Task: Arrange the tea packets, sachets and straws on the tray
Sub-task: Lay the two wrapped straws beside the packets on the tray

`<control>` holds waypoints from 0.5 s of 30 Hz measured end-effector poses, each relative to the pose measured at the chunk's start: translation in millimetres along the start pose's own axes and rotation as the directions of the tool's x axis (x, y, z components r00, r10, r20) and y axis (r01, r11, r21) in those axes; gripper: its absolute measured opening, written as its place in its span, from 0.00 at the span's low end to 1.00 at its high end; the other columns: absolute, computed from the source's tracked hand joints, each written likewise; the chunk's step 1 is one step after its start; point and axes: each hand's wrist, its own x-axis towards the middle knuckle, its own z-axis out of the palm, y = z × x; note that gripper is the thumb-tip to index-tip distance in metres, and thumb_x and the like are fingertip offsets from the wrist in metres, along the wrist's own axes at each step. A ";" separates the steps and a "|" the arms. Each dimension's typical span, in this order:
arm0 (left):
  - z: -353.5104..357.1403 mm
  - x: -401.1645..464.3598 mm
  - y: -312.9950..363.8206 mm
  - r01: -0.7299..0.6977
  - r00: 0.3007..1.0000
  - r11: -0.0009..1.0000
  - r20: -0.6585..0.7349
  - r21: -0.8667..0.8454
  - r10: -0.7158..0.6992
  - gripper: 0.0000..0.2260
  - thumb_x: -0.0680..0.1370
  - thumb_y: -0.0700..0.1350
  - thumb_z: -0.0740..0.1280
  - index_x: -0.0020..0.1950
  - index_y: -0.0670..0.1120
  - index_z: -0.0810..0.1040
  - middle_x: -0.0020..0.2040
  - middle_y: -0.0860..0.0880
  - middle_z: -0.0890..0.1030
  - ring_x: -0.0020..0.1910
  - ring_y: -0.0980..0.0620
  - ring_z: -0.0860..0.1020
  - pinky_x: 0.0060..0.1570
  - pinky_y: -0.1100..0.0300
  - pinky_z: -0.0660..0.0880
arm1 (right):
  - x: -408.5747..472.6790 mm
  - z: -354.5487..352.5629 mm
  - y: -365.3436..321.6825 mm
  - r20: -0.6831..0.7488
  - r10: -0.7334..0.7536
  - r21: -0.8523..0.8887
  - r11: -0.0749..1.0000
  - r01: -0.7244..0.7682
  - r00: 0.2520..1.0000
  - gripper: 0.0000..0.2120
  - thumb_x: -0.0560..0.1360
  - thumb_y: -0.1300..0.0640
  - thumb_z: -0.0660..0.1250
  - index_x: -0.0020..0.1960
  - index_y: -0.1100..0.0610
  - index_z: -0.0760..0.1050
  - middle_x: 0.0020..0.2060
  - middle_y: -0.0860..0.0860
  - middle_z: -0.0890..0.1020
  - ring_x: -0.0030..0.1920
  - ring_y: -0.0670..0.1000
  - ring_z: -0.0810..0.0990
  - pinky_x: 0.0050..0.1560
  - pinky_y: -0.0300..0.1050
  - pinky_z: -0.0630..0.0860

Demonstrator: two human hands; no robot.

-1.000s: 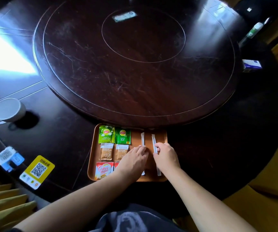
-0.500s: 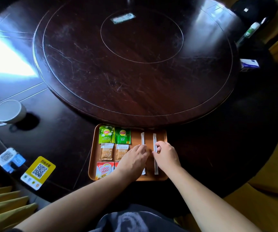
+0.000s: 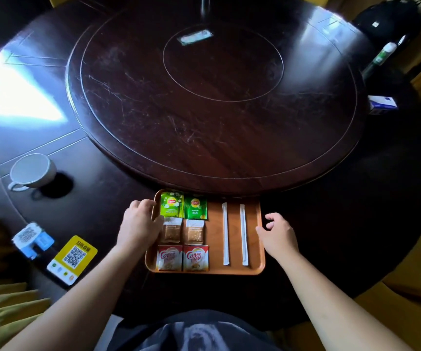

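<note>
An orange-brown tray (image 3: pixel 214 271), rectangular with rounded corners and a shallow raised rim, sits on the near part of a dark, glossy round wooden table (image 3: pixel 356 224). Its far edge lies just under the lip of a large scratched turntable (image 3: pixel 212 97) that covers the middle of the table.

On the left half of the tray six flat packets lie in two columns. Farthest are two green tea packets (image 3: pixel 171 204), shiny foil with a red and yellow logo. Below them are two clear sugar sachets (image 3: pixel 171 229) with brown grains showing through. Nearest are two red and white creamer sachets (image 3: pixel 169 258). On the right half, two thin straws (image 3: pixel 225 234) in white paper sleeves lie parallel, pointing from near to far, a gap between them.

The left hand (image 3: pixel 138 221) curls over the tray's left rim, fingers bent and thumb reaching over the edge beside the left sugar sachet. The right hand (image 3: pixel 277 234) is at the tray's right rim, fingers loosely bent and apart, thumb close to the edge; whether it touches cannot be told. Neither hand holds a packet or straw.

A white cup (image 3: pixel 31 171) stands far left, and a yellow QR card (image 3: pixel 72 259) lies near left.
</note>
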 end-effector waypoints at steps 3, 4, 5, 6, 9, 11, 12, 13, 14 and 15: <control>-4.8 1.8 -13.7 0.124 0.982 0.990 0.153 -0.064 -0.113 0.15 0.71 0.48 0.73 0.57 0.49 0.80 0.48 0.49 0.81 0.48 0.48 0.79 0.48 0.55 0.75 | -0.3 3.5 3.5 0.043 0.086 0.019 0.996 -0.087 0.995 0.16 0.75 0.56 0.68 0.63 0.53 0.75 0.51 0.51 0.83 0.48 0.52 0.80 0.40 0.42 0.72; -4.4 -0.1 -15.7 0.135 0.975 0.987 0.188 -0.090 -0.117 0.13 0.72 0.46 0.73 0.56 0.49 0.80 0.44 0.51 0.81 0.45 0.50 0.79 0.45 0.57 0.74 | -1.4 5.1 4.5 0.045 0.093 0.018 0.995 -0.094 0.995 0.15 0.75 0.57 0.67 0.62 0.53 0.76 0.50 0.51 0.83 0.46 0.51 0.80 0.38 0.41 0.72; -3.8 -1.9 -17.1 0.143 0.972 0.983 0.204 -0.113 -0.118 0.12 0.72 0.45 0.72 0.55 0.49 0.80 0.41 0.53 0.80 0.43 0.51 0.78 0.42 0.58 0.72 | -3.2 6.0 4.7 0.046 0.092 0.016 0.996 -0.093 0.995 0.14 0.75 0.57 0.67 0.60 0.53 0.77 0.49 0.51 0.83 0.45 0.50 0.81 0.37 0.41 0.72; -4.0 -3.8 -18.0 0.145 0.972 0.981 0.206 -0.130 -0.116 0.11 0.72 0.43 0.71 0.54 0.49 0.80 0.39 0.55 0.80 0.41 0.52 0.77 0.39 0.59 0.71 | -4.7 6.9 4.7 0.041 0.089 0.010 0.996 -0.090 0.995 0.13 0.75 0.58 0.67 0.59 0.53 0.78 0.48 0.50 0.83 0.44 0.50 0.81 0.36 0.41 0.73; -7.0 -7.9 -19.5 0.146 0.968 0.981 0.222 -0.126 -0.116 0.10 0.72 0.40 0.69 0.52 0.51 0.79 0.37 0.55 0.79 0.36 0.56 0.76 0.33 0.63 0.68 | -9.9 6.8 2.9 0.043 0.117 0.000 0.993 -0.117 0.992 0.10 0.74 0.59 0.68 0.55 0.53 0.79 0.45 0.50 0.83 0.43 0.51 0.82 0.40 0.43 0.78; -9.3 -10.9 -21.5 0.157 0.960 0.982 0.250 -0.108 -0.126 0.10 0.71 0.40 0.69 0.50 0.51 0.78 0.37 0.55 0.78 0.35 0.58 0.75 0.31 0.64 0.68 | -14.3 6.7 3.8 0.064 0.135 -0.005 0.991 -0.135 0.989 0.07 0.73 0.59 0.70 0.50 0.53 0.78 0.42 0.50 0.84 0.40 0.52 0.83 0.42 0.48 0.82; -10.3 -13.0 -22.9 0.161 0.957 0.982 0.260 -0.103 -0.129 0.10 0.70 0.40 0.70 0.49 0.51 0.78 0.37 0.54 0.78 0.35 0.58 0.75 0.31 0.64 0.69 | -16.7 6.3 5.5 0.079 0.140 -0.004 0.990 -0.140 0.987 0.06 0.71 0.58 0.70 0.48 0.52 0.78 0.41 0.51 0.84 0.38 0.52 0.83 0.41 0.49 0.84; -11.4 -15.2 -24.9 0.165 0.953 0.981 0.273 -0.101 -0.132 0.10 0.70 0.40 0.70 0.49 0.51 0.78 0.38 0.54 0.79 0.36 0.57 0.75 0.31 0.63 0.69 | -19.3 6.6 7.6 0.096 0.145 -0.002 0.989 -0.146 0.985 0.06 0.70 0.58 0.70 0.47 0.53 0.78 0.41 0.51 0.84 0.37 0.53 0.84 0.41 0.51 0.84; -12.6 -18.0 -27.3 0.169 0.948 0.980 0.289 -0.100 -0.134 0.10 0.69 0.40 0.71 0.48 0.51 0.78 0.38 0.53 0.79 0.36 0.56 0.76 0.31 0.62 0.70 | -22.7 6.5 10.0 0.115 0.153 0.001 0.988 -0.154 0.982 0.06 0.69 0.59 0.71 0.46 0.53 0.77 0.40 0.51 0.84 0.36 0.53 0.84 0.41 0.52 0.85; -14.0 -20.5 -29.7 0.176 0.943 0.979 0.304 -0.103 -0.137 0.10 0.69 0.40 0.71 0.48 0.51 0.77 0.38 0.53 0.79 0.36 0.56 0.77 0.31 0.61 0.70 | -26.6 6.1 11.2 0.132 0.158 0.006 0.987 -0.160 0.979 0.07 0.69 0.59 0.71 0.46 0.53 0.77 0.39 0.51 0.84 0.36 0.52 0.84 0.40 0.53 0.85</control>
